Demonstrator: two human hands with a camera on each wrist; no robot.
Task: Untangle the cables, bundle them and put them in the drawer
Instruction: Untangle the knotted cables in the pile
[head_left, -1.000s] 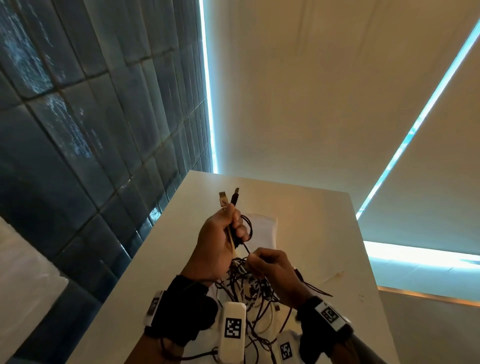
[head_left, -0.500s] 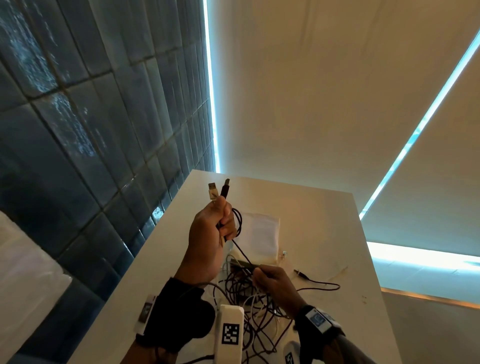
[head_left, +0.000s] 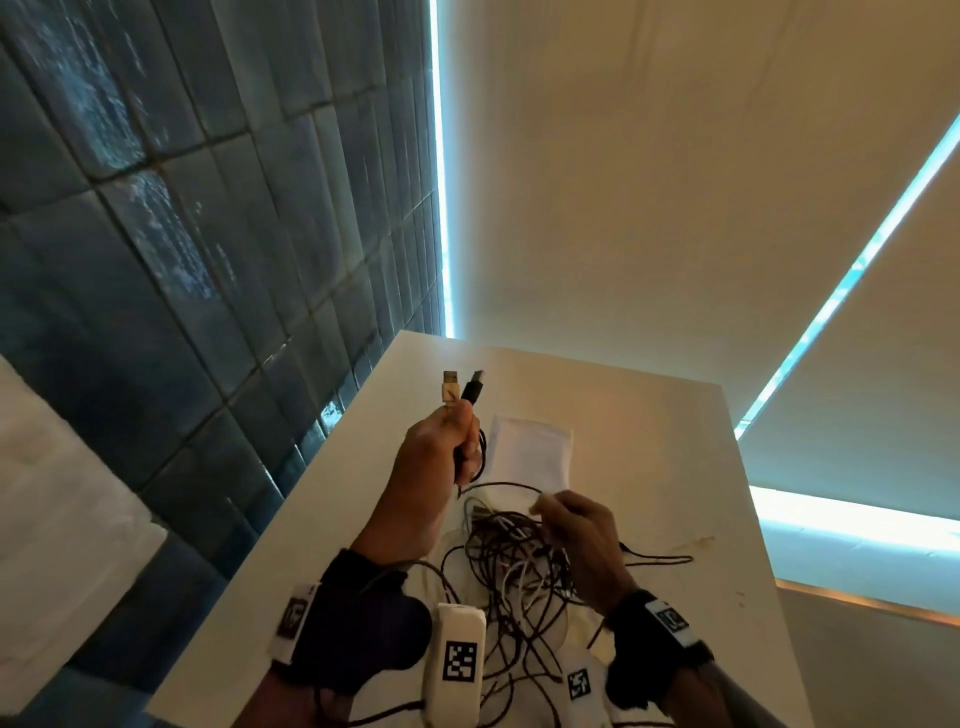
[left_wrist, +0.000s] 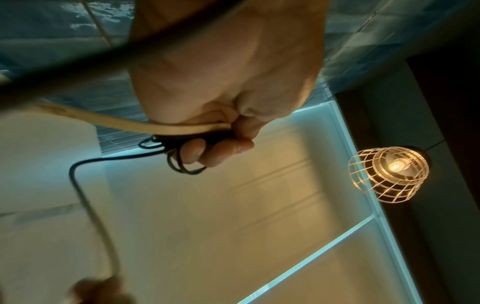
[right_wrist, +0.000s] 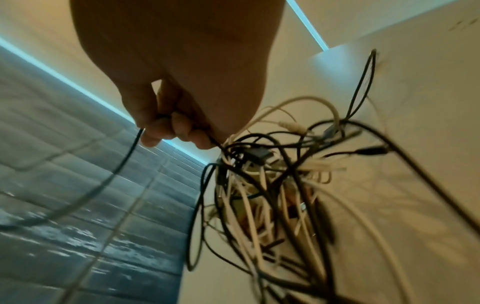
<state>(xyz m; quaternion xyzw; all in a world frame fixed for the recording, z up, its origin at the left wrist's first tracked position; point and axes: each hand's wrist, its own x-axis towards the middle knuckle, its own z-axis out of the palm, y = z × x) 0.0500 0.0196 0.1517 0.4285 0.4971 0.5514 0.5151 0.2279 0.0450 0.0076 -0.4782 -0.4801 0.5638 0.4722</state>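
A tangle of black and white cables (head_left: 511, 561) (right_wrist: 272, 185) lies on the white table (head_left: 649, 441). My left hand (head_left: 441, 457) (left_wrist: 221, 127) is raised above it and grips a white cable and a looped black cable, their two USB plugs (head_left: 462, 387) sticking up out of the fist. From that fist the black cable (head_left: 504, 486) (left_wrist: 80, 185) arcs down to my right hand (head_left: 566, 519) (right_wrist: 176, 129), which pinches it just above the tangle.
A white pouch (head_left: 530, 452) lies flat on the table beyond the hands. A dark tiled wall (head_left: 182, 260) runs along the table's left edge. A wire-cage lamp (left_wrist: 389, 174) hangs overhead. The table's right edge (head_left: 748, 493) drops away.
My left hand has lifted the two plugs higher and away from the pile. My right hand has slid along the black cable, drawing a longer stretch out of the tangle.
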